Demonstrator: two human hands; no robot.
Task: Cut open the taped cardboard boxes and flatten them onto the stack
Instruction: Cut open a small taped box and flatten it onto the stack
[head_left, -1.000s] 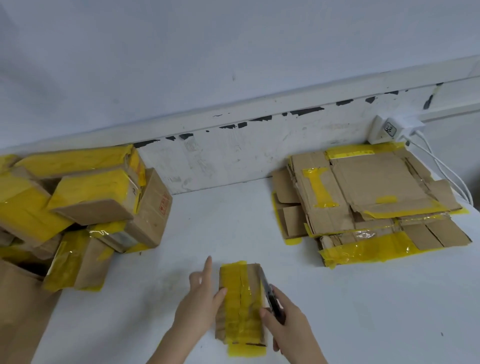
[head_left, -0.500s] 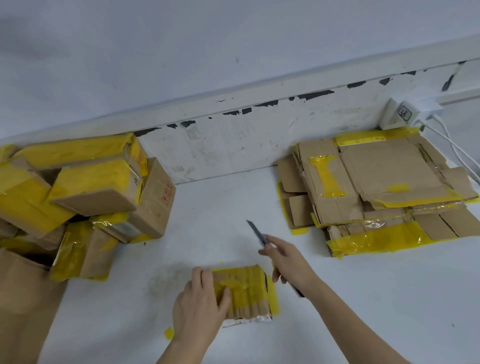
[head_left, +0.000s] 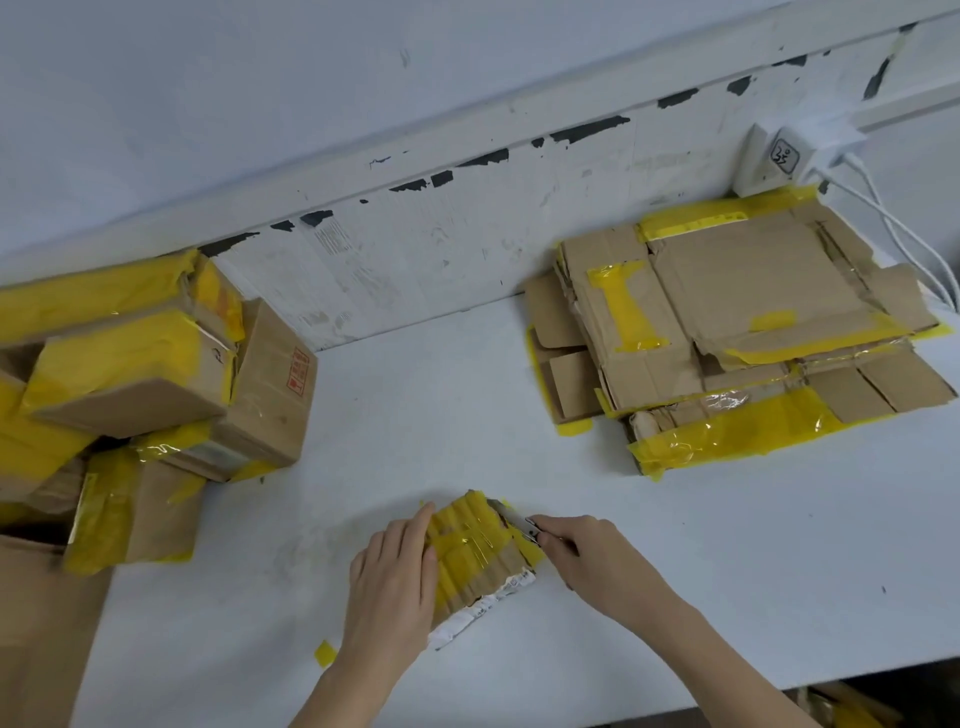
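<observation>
A small cardboard box (head_left: 480, 556) wrapped in yellow tape lies on the white table (head_left: 675, 571) near the front edge. My left hand (head_left: 392, 582) lies flat on its left side with the fingers straight. My right hand (head_left: 587, 551) grips a utility knife (head_left: 514, 519) whose blade meets the box's upper right edge. The stack of flattened boxes (head_left: 737, 332) lies at the back right. A pile of taped boxes (head_left: 135, 384) sits at the left.
A white power adapter (head_left: 779, 158) with cables is plugged in behind the stack, against the scuffed wall. A large brown box (head_left: 36, 634) stands at the lower left edge. A yellow tape scrap (head_left: 325, 653) lies on the table near my left wrist.
The box was turned from lengthwise to crosswise under my left hand. My right hand lifted the knife away, then brought the blade back down onto the box's right edge.
</observation>
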